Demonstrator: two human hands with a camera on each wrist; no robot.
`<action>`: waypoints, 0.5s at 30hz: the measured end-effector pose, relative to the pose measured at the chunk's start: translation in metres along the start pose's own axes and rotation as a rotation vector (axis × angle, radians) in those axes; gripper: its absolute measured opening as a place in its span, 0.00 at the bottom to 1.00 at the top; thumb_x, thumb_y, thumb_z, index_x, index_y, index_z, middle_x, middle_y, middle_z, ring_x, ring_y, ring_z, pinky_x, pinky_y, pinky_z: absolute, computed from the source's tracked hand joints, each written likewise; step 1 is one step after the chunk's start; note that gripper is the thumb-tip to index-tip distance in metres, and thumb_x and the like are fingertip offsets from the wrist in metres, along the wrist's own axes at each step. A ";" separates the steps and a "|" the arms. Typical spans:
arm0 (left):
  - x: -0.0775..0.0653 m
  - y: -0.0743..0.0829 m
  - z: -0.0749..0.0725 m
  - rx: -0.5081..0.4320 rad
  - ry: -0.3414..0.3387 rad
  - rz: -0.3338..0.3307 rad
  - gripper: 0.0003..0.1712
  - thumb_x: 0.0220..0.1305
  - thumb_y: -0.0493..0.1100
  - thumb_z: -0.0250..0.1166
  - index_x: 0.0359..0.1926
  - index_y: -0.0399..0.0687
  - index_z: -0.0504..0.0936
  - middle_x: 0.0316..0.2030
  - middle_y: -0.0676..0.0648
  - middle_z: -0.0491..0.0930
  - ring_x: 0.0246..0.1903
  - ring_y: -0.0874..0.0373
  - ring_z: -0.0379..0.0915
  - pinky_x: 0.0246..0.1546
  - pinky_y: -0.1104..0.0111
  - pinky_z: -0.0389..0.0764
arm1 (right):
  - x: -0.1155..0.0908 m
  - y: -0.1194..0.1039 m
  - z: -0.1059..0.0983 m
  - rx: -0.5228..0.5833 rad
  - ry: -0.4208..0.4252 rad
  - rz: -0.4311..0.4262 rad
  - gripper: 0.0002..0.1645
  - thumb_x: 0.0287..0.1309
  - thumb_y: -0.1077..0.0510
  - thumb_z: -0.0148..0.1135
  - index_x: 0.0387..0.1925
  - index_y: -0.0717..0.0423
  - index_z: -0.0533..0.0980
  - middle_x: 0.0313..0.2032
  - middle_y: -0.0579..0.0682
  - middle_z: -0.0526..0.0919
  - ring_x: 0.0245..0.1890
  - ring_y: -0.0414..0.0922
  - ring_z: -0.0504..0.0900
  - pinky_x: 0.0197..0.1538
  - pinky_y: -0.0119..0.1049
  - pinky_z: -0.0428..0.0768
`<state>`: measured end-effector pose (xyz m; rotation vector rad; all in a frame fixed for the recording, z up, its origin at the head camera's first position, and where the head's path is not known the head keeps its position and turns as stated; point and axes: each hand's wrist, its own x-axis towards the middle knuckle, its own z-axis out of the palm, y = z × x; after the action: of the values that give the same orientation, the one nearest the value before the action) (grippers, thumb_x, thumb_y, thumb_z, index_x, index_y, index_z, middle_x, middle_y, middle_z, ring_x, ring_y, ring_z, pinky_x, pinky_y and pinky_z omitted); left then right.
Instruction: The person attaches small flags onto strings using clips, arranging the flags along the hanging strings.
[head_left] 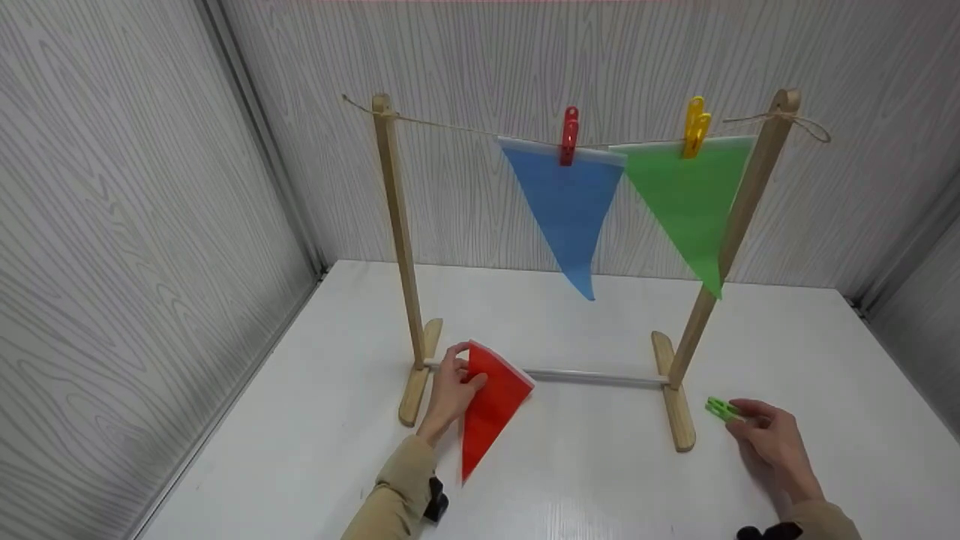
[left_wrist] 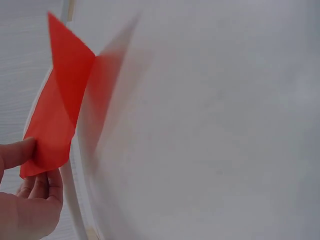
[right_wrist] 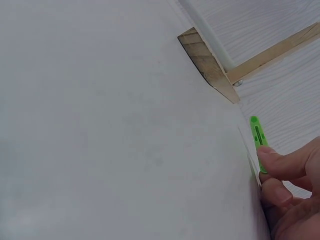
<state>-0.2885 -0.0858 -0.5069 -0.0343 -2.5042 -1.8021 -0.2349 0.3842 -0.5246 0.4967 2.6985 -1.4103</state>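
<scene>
A red pennant (head_left: 491,409) with a white top edge is pinched between the thumb and fingers of my left hand (head_left: 452,394), its tip hanging down in the head view. The left wrist view shows the thumb on one face of the pennant (left_wrist: 60,110) and fingers behind it. At the right, my right hand (head_left: 776,442) pinches a green clothespin (head_left: 721,409) just beside the stand's right foot. In the right wrist view the clothespin (right_wrist: 257,135) points away from the thumb and forefinger.
A wooden stand (head_left: 397,225) carries a string (head_left: 457,127). On it hang a blue pennant (head_left: 566,210) under a red clothespin (head_left: 570,135) and a green pennant (head_left: 686,195) under a yellow clothespin (head_left: 696,127). A white bar (head_left: 592,376) joins the feet on the white table (head_left: 300,435).
</scene>
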 end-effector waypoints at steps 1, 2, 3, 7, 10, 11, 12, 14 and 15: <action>-0.001 0.000 0.000 -0.005 0.000 0.001 0.30 0.66 0.33 0.63 0.68 0.43 0.67 0.47 0.38 0.80 0.43 0.51 0.77 0.55 0.55 0.84 | 0.000 0.000 0.000 -0.001 0.003 -0.001 0.33 0.64 0.60 0.61 0.67 0.69 0.66 0.52 0.62 0.77 0.40 0.42 0.70 0.34 0.28 0.72; -0.001 0.000 0.000 -0.009 0.001 0.006 0.30 0.67 0.33 0.64 0.68 0.43 0.68 0.47 0.38 0.80 0.44 0.51 0.77 0.55 0.55 0.84 | 0.001 0.000 0.001 -0.002 0.006 -0.002 0.33 0.64 0.59 0.60 0.67 0.69 0.66 0.56 0.65 0.75 0.42 0.44 0.70 0.35 0.28 0.72; -0.002 -0.001 0.000 -0.008 0.002 0.017 0.29 0.67 0.33 0.64 0.68 0.42 0.69 0.48 0.38 0.80 0.44 0.50 0.77 0.55 0.56 0.84 | 0.001 0.000 0.001 -0.005 0.010 -0.005 0.33 0.65 0.59 0.60 0.67 0.69 0.66 0.58 0.67 0.74 0.43 0.44 0.70 0.36 0.27 0.72; -0.003 -0.001 -0.001 -0.020 0.012 0.053 0.27 0.67 0.35 0.65 0.66 0.41 0.73 0.52 0.40 0.81 0.47 0.51 0.76 0.57 0.58 0.83 | 0.002 -0.001 0.003 -0.002 0.024 -0.008 0.31 0.67 0.61 0.57 0.67 0.71 0.66 0.58 0.68 0.73 0.43 0.45 0.69 0.34 0.27 0.71; -0.002 -0.001 -0.001 -0.048 0.025 0.068 0.27 0.67 0.35 0.65 0.66 0.40 0.74 0.52 0.40 0.81 0.48 0.52 0.74 0.57 0.60 0.83 | 0.002 -0.002 0.003 0.006 0.029 -0.004 0.30 0.68 0.62 0.55 0.67 0.72 0.66 0.56 0.67 0.74 0.41 0.44 0.70 0.32 0.28 0.71; -0.002 0.000 -0.001 -0.061 0.030 0.071 0.27 0.67 0.35 0.65 0.67 0.40 0.73 0.52 0.40 0.80 0.48 0.52 0.74 0.57 0.60 0.83 | 0.002 -0.002 0.003 0.011 0.029 -0.001 0.30 0.68 0.62 0.54 0.67 0.72 0.65 0.56 0.67 0.74 0.41 0.44 0.70 0.31 0.29 0.72; -0.002 0.000 -0.001 -0.074 0.035 0.074 0.28 0.67 0.35 0.65 0.67 0.40 0.73 0.52 0.39 0.80 0.48 0.52 0.73 0.57 0.60 0.82 | 0.002 -0.003 0.003 0.011 0.028 -0.004 0.30 0.68 0.62 0.53 0.67 0.72 0.65 0.56 0.67 0.74 0.41 0.44 0.70 0.31 0.29 0.72; -0.001 0.000 -0.001 -0.091 0.040 0.085 0.29 0.68 0.35 0.64 0.68 0.39 0.71 0.54 0.38 0.79 0.49 0.51 0.73 0.58 0.58 0.82 | 0.002 -0.003 0.003 0.005 0.023 -0.011 0.29 0.69 0.62 0.52 0.68 0.73 0.64 0.57 0.69 0.73 0.41 0.43 0.69 0.31 0.28 0.72; -0.001 0.000 -0.001 -0.103 0.044 0.083 0.29 0.68 0.34 0.64 0.68 0.40 0.71 0.56 0.38 0.78 0.51 0.50 0.73 0.60 0.57 0.81 | 0.002 -0.003 0.003 0.003 0.023 -0.015 0.29 0.70 0.62 0.52 0.68 0.73 0.64 0.57 0.70 0.73 0.41 0.43 0.69 0.31 0.29 0.72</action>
<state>-0.2871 -0.0872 -0.5068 -0.1010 -2.3426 -1.8757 -0.2382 0.3809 -0.5244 0.4967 2.7246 -1.4213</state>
